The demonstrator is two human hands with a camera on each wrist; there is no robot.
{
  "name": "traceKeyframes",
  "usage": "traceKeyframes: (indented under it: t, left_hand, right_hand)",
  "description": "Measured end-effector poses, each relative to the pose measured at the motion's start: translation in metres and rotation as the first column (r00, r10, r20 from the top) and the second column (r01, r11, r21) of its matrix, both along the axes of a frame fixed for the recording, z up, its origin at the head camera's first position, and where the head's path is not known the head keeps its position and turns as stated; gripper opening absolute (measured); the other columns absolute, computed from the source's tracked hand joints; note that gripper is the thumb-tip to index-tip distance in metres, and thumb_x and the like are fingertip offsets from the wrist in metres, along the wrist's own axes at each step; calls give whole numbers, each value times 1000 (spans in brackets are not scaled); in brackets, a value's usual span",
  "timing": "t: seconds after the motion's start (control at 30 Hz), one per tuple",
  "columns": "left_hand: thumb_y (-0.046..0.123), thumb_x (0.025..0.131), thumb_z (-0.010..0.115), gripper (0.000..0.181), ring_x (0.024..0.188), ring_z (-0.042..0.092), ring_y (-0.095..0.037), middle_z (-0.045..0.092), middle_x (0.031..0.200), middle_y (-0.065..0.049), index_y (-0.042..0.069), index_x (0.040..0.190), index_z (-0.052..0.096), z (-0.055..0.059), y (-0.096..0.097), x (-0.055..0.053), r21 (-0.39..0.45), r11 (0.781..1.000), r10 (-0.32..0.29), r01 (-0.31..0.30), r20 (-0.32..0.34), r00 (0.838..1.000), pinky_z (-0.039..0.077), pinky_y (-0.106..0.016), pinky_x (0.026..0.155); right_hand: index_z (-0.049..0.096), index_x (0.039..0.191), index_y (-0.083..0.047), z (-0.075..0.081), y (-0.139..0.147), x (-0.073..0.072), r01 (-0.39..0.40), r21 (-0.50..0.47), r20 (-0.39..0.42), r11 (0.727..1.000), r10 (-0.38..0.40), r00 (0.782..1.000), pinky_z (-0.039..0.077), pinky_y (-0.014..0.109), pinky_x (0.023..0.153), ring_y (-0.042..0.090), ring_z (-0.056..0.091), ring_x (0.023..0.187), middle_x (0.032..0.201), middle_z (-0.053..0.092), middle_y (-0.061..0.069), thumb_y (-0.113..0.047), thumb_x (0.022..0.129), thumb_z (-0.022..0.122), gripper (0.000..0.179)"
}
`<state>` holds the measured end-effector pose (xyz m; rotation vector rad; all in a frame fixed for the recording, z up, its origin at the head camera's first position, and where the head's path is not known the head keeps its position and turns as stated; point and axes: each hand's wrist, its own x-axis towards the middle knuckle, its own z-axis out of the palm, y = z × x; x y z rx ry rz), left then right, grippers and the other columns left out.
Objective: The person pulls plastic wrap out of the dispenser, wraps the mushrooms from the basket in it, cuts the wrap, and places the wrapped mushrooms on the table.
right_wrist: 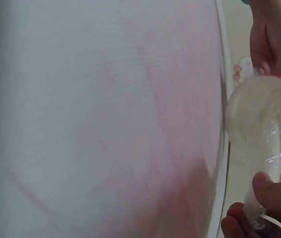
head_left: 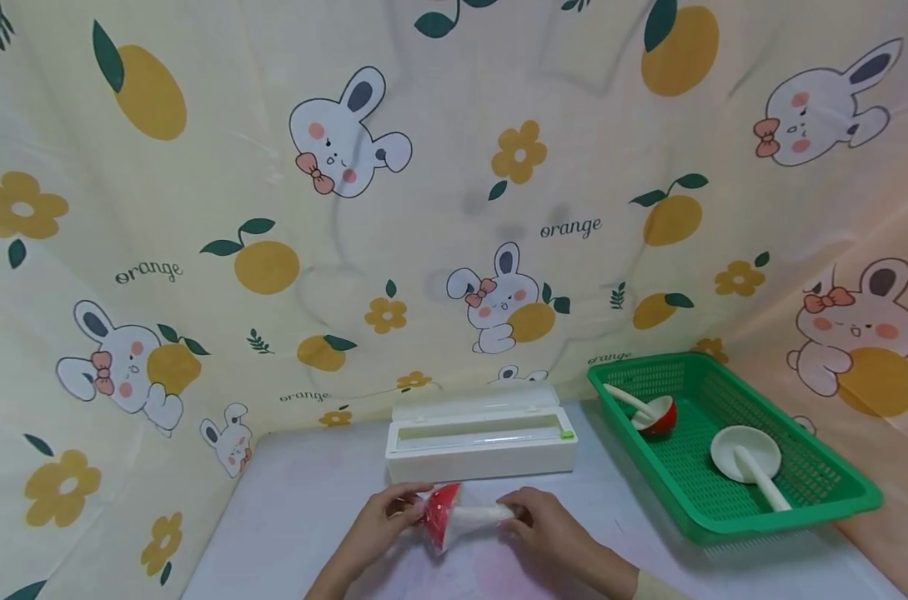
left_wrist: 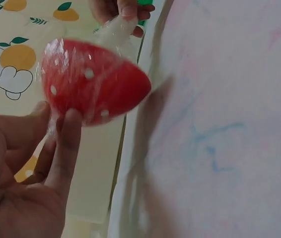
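Note:
A mushroom-shaped ladle [head_left: 442, 514], its red bowl dotted white and its handle white, is wrapped in clear cling film [right_wrist: 274, 148] and lies sideways between the hands. My left hand [head_left: 378, 525] pinches the film at the red bowl's rounded side. At the opposite end, my right hand [head_left: 547, 529] grips the end of the handle between thumb and fingers. The left wrist view shows the shiny film stretched over the red bowl [left_wrist: 96, 84]. From the right wrist view, the pale hollow side faces the camera.
Behind the hands stands a white cling film dispenser [head_left: 484, 454] with its lid raised. To the right, a green basket [head_left: 686, 508] holds a red-bowled ladle [head_left: 658, 417] and a white one [head_left: 746, 457]. A patterned curtain [head_left: 438, 275] hangs behind the white table [head_left: 296, 467].

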<state>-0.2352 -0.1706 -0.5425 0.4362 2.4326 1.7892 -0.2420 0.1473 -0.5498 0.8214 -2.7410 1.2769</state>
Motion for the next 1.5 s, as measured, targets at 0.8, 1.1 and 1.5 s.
traceKeyframes:
  t: [0.8,1.1,1.5]
  left_hand:
    - [17,103,75,35,101,75,-20,75,117,-16,-3,130,68,1,8,4,59,988,148,-146,-18,989,64,-34,83]
    - [33,112,60,48,119,70,-33,65,138,-24,-5,142,59,11,12,4,117,964,231,-238,68,971,62,-39,94]
    - [66,110,44,88,122,67,-35,65,134,-24,-13,149,45,25,20,2,124,975,150,-183,239,959,59,-47,101]
  right_hand:
    - [75,113,-15,0,-1,6,-151,-26,349,988,151,925,47,23,64,9,57,74,87,67,-6,-12,101,75,13]
    - [70,114,-5,6,-9,12,-87,-261,108,962,118,987,53,22,62,2,61,70,94,74,4,-12,102,75,15]
    - [68,120,4,8,-36,12,30,-446,106,894,20,994,56,22,64,4,65,73,93,74,12,-5,98,77,25]
